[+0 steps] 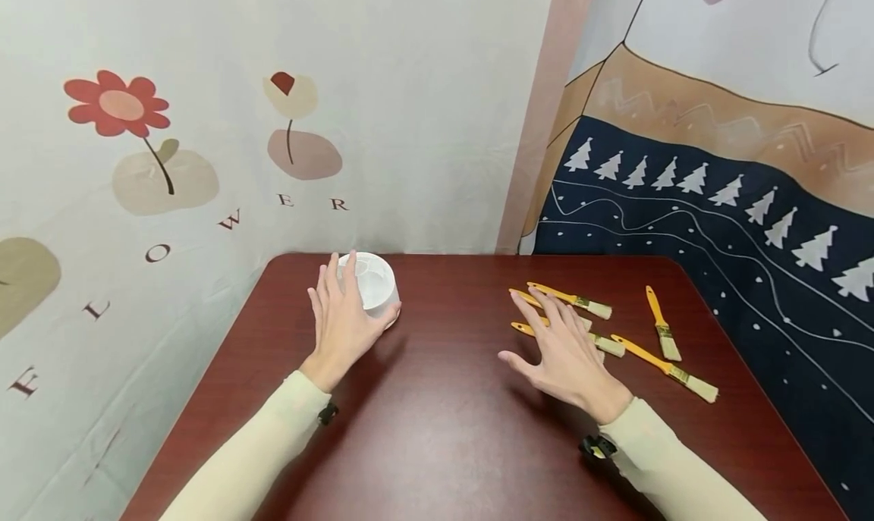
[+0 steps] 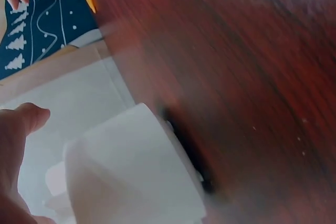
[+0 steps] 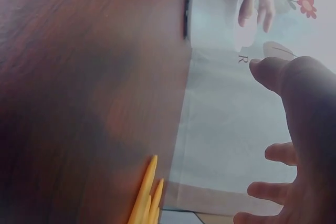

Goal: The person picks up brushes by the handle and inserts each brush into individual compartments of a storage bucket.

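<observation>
A white round container [image 1: 378,284], open at the top with partitions inside, stands at the back left of the table. My left hand [image 1: 344,318] is over its near left side, fingers spread and thumb by its near right edge. In the left wrist view the thumb is apart from the container's white wall [image 2: 131,166]. Above a group of paintbrushes [image 1: 579,302] with yellow handles and pale bristles hovers my right hand [image 1: 567,358], fingers spread and holding nothing. It partly hides several of them. Yellow handle ends [image 3: 144,195] show below it in the right wrist view.
Two more paintbrushes lie to the right, one pointing toward the back [image 1: 658,318] and one slanted nearer me [image 1: 672,371]. The dark red table [image 1: 437,430] meets a flower-printed cloth [image 1: 437,127] behind and a navy tree-patterned cloth [image 1: 717,225] at right.
</observation>
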Demonstrator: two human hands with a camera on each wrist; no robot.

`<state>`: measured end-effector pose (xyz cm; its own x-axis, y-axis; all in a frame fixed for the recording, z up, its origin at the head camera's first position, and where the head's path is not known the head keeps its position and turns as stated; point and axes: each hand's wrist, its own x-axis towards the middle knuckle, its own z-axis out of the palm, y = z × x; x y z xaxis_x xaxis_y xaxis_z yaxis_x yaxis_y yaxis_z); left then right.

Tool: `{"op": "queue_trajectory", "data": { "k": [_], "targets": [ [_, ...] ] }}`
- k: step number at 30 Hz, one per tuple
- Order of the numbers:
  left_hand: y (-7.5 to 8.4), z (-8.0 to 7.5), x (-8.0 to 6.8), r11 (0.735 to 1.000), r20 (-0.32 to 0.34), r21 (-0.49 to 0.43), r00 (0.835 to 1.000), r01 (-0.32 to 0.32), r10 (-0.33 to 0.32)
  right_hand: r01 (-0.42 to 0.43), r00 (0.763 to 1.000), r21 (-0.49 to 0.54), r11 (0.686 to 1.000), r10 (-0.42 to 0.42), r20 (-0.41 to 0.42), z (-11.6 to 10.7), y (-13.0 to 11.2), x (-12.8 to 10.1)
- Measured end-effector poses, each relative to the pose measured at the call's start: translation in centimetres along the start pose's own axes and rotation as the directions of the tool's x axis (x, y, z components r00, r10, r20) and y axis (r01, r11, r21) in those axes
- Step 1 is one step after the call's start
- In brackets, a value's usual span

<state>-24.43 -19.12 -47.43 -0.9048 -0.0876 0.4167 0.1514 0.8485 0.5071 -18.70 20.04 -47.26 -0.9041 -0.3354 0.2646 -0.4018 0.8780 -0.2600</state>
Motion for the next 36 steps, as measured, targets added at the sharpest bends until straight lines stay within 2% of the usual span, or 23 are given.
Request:
{"op": "queue_trajectory", "data": {
  "k": [5,11,28,36],
  "targets": [
    [-0.8,-0.2,0.4,0.998,0.017,-0.029,0.998,0.062,-0.062,0.015,1.000,0.023,1.000,-0.015,-0.015,0.2,-0.5,0.5],
    [-1.4,-0.4,0.6,0.993,0.053,-0.072,0.994,0.098,-0.095,0.043,0.998,0.046,0.998,-0.042,-0.037,0.4,-1.2,1.1],
    [-1.7,-0.6,0.7,0.987,0.048,-0.107,0.992,0.124,-0.119,0.110,0.992,0.115,0.987,-0.102,-0.073,1.0,-2.7,2.7],
    [-1.3,-1.1,0.7,0.985,0.104,-0.089,0.985,0.147,-0.138,0.117,0.992,0.128,0.985,-0.111,-0.059,0.8,-3.2,3.2]
  ]
}}
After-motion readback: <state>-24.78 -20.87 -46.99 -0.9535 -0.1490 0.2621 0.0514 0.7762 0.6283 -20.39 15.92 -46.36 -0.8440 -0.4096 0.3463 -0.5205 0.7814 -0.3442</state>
